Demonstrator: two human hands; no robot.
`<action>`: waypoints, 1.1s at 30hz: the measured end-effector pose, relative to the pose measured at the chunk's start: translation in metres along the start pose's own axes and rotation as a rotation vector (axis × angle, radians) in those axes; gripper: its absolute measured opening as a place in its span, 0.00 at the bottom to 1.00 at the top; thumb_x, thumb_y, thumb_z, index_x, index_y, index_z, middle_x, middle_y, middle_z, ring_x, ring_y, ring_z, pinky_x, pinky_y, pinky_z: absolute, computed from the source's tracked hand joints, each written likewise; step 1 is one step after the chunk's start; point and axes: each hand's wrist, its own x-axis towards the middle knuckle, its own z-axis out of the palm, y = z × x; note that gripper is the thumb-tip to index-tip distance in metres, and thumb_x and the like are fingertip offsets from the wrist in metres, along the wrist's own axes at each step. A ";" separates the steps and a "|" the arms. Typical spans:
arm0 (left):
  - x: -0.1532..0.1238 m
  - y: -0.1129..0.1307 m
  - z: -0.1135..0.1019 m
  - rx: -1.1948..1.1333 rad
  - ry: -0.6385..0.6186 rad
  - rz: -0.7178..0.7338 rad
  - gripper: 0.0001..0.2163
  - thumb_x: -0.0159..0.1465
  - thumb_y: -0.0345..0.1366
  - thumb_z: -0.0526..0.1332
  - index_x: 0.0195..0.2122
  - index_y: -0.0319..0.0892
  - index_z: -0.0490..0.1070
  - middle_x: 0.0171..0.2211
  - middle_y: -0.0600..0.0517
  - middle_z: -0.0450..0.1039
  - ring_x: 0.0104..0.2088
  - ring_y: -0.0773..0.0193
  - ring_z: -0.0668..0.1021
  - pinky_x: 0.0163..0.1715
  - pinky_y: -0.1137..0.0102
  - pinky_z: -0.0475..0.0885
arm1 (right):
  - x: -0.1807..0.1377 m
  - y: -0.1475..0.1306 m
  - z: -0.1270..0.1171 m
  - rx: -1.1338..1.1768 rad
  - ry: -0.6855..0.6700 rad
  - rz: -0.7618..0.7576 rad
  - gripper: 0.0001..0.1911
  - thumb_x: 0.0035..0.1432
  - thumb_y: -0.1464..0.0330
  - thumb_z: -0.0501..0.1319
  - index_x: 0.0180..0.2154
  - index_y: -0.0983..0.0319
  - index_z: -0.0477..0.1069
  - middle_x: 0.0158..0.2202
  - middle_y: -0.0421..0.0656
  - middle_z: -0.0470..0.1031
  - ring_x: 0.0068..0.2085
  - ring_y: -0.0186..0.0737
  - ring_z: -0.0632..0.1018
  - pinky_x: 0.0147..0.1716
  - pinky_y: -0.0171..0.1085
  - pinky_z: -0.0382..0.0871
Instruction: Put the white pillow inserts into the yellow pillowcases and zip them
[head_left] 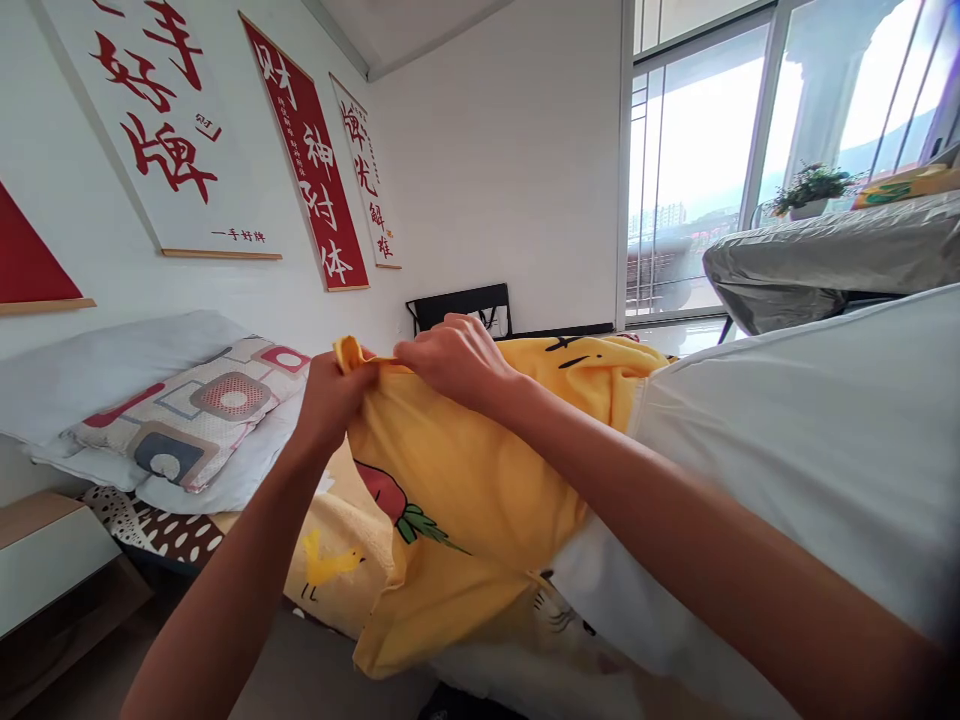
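Note:
A yellow duvet cover (472,450), printed with a red radish with green leaves, hangs in folds between my arms. Its top edge is pinched in my left hand (324,400), with a bit of cloth sticking up above the thumb. Close beside it, my right hand (457,362) grips the same edge, knuckles up; its fingertips are hidden. A thick white quilt (810,420) lies against the cover on the right, under and past my right forearm. Where the quilt meets the inside of the cover, I cannot tell.
Below lies a bed with a beige bird-print sheet (330,565). At its left end are a patterned pillow (232,400) and white pillows (195,325). A wooden nightstand (56,550) stands at left. A table under a silvery cover (825,250) stands near the glass door (690,180).

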 end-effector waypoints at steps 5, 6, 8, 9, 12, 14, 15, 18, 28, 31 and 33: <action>-0.001 0.001 -0.009 -0.381 -0.079 -0.277 0.07 0.41 0.28 0.59 0.24 0.40 0.67 0.19 0.54 0.66 0.22 0.63 0.72 0.23 0.70 0.69 | -0.007 0.022 -0.001 0.446 -0.068 0.097 0.13 0.61 0.60 0.58 0.40 0.60 0.76 0.40 0.44 0.74 0.43 0.38 0.71 0.44 0.38 0.54; -0.002 0.001 -0.010 -0.416 -0.087 -0.290 0.09 0.40 0.28 0.60 0.25 0.40 0.67 0.20 0.55 0.67 0.23 0.63 0.72 0.23 0.70 0.69 | -0.011 0.027 -0.003 0.519 -0.136 0.121 0.16 0.60 0.58 0.58 0.44 0.60 0.75 0.40 0.44 0.74 0.42 0.37 0.71 0.43 0.37 0.55; -0.005 0.000 -0.014 -0.415 -0.110 -0.275 0.11 0.40 0.27 0.63 0.26 0.41 0.66 0.20 0.56 0.67 0.22 0.66 0.72 0.21 0.73 0.68 | -0.018 0.036 -0.007 0.601 -0.264 0.142 0.18 0.59 0.57 0.59 0.45 0.62 0.73 0.37 0.42 0.74 0.37 0.35 0.71 0.38 0.34 0.57; -0.006 0.000 -0.016 -0.382 -0.134 -0.249 0.12 0.40 0.28 0.66 0.26 0.41 0.66 0.20 0.57 0.66 0.21 0.67 0.72 0.19 0.74 0.67 | -0.021 0.039 -0.008 0.603 -0.299 0.137 0.16 0.59 0.58 0.59 0.42 0.62 0.74 0.33 0.40 0.73 0.34 0.34 0.70 0.35 0.33 0.56; -0.009 -0.002 -0.023 -0.223 -0.231 -0.152 0.16 0.44 0.34 0.71 0.26 0.42 0.63 0.20 0.59 0.65 0.21 0.70 0.70 0.18 0.77 0.63 | -0.027 0.046 -0.011 0.485 -0.268 0.136 0.13 0.60 0.65 0.56 0.27 0.63 0.71 0.21 0.35 0.63 0.27 0.31 0.63 0.30 0.33 0.52; -0.009 -0.002 -0.028 -0.103 -0.270 -0.096 0.17 0.48 0.39 0.71 0.26 0.42 0.62 0.20 0.59 0.64 0.21 0.71 0.68 0.19 0.78 0.62 | -0.027 0.046 -0.012 0.378 -0.195 0.173 0.15 0.60 0.66 0.54 0.22 0.62 0.66 0.19 0.35 0.58 0.26 0.31 0.60 0.30 0.34 0.51; -0.009 -0.002 -0.030 -0.044 -0.271 -0.065 0.17 0.49 0.40 0.71 0.26 0.42 0.62 0.20 0.59 0.64 0.21 0.72 0.68 0.19 0.78 0.62 | -0.027 0.046 -0.012 0.330 -0.155 0.196 0.15 0.60 0.66 0.54 0.22 0.62 0.65 0.20 0.35 0.58 0.26 0.32 0.60 0.30 0.34 0.50; -0.008 0.003 -0.034 0.168 -0.243 0.061 0.16 0.50 0.45 0.70 0.28 0.42 0.64 0.21 0.58 0.66 0.22 0.71 0.68 0.19 0.77 0.61 | -0.026 0.045 -0.016 0.254 -0.049 0.279 0.18 0.60 0.60 0.55 0.21 0.61 0.65 0.20 0.36 0.59 0.27 0.32 0.60 0.29 0.35 0.49; -0.004 0.022 -0.060 0.640 -0.837 -0.002 0.13 0.54 0.45 0.63 0.24 0.42 0.64 0.23 0.57 0.63 0.24 0.69 0.65 0.21 0.75 0.60 | -0.046 0.070 -0.037 0.497 -0.749 0.227 0.22 0.47 0.58 0.64 0.44 0.59 0.76 0.40 0.42 0.78 0.37 0.38 0.74 0.34 0.33 0.62; -0.002 0.017 -0.056 0.703 -0.739 0.193 0.10 0.55 0.41 0.59 0.23 0.42 0.61 0.23 0.57 0.61 0.25 0.70 0.64 0.23 0.74 0.59 | -0.047 0.060 -0.040 0.460 -0.744 0.194 0.20 0.47 0.61 0.63 0.43 0.61 0.77 0.36 0.41 0.78 0.34 0.38 0.74 0.31 0.34 0.61; -0.002 0.012 -0.047 0.642 -0.617 0.229 0.08 0.54 0.38 0.57 0.22 0.41 0.61 0.22 0.57 0.60 0.24 0.70 0.63 0.23 0.74 0.57 | -0.046 0.050 -0.036 0.419 -0.743 0.151 0.16 0.46 0.64 0.63 0.39 0.61 0.77 0.33 0.41 0.77 0.32 0.37 0.73 0.29 0.34 0.61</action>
